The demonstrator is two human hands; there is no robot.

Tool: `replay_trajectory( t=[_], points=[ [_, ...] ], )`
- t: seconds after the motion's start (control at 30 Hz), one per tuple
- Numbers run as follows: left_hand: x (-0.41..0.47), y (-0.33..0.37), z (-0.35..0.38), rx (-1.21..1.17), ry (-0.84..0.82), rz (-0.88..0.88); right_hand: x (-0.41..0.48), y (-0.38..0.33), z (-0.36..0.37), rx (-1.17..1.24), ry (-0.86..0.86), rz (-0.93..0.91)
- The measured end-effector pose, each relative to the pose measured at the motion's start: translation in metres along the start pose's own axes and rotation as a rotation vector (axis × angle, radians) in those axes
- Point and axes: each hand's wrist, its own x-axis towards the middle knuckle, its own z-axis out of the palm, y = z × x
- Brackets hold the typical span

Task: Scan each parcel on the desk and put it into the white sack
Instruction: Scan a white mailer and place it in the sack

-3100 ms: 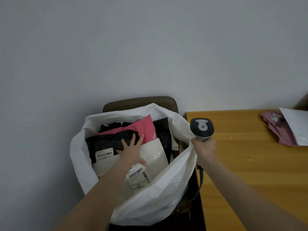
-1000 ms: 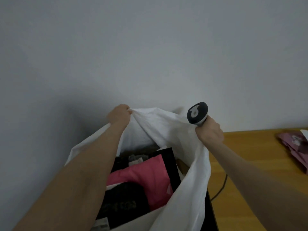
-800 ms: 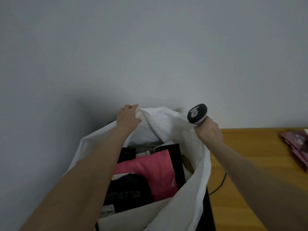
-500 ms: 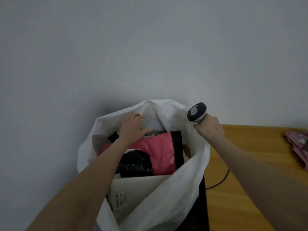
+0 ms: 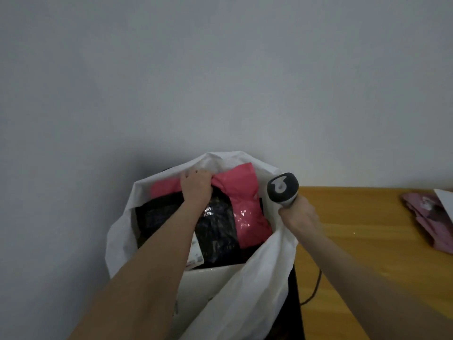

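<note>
Nearest us, the white sack [image 5: 247, 298] gapes wide open, its near rim sagging low. Just inside lies a white parcel [image 5: 208, 280], flat against the near wall. Behind it sits a black parcel [image 5: 218, 231], a label [image 5: 197, 252] showing beside the forearm. Further in, the pink parcel [image 5: 245, 200] stands at the sack's far side, and there's the left hand [image 5: 196, 186], deep in the sack, grip closed tight, fingers curled into that pink parcel's top left edge, bunching it. To the right, the right hand [image 5: 299, 215] has its grip wrapped round the scanner [image 5: 283, 187], head up, right at the sack's right rim. Whether it pinches the rim too, I can't tell. On the desk [image 5: 362, 229], a cable [image 5: 315, 288] trails near; far right, a pale pink parcel [image 5: 434, 224] under a white envelope [image 5: 445, 200].
</note>
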Motion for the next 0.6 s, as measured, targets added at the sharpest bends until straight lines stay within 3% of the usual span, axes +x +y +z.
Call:
replay_trajectory(
  t=[0.1,0.23,0.33,0.43,0.6],
  points=[
    [0.021,0.019,-0.003,-0.068,-0.069,0.029,0.006,-0.002,0.002,0.033,0.053,0.031],
    [-0.018,0.023,0.022,-0.04,-0.099,0.098,0.014,-0.001,0.007,0.062,0.1,0.057],
    [-0.034,0.019,0.041,-0.009,-0.36,0.124,0.018,-0.005,0.014,0.082,0.116,0.062],
    [-0.03,0.0,0.069,0.012,-0.613,0.023,0.023,-0.008,0.024,0.09,0.135,0.079],
    [-0.011,-0.024,0.099,-0.016,-0.66,-0.129,0.032,-0.003,0.024,0.091,0.179,0.086]
  ],
)
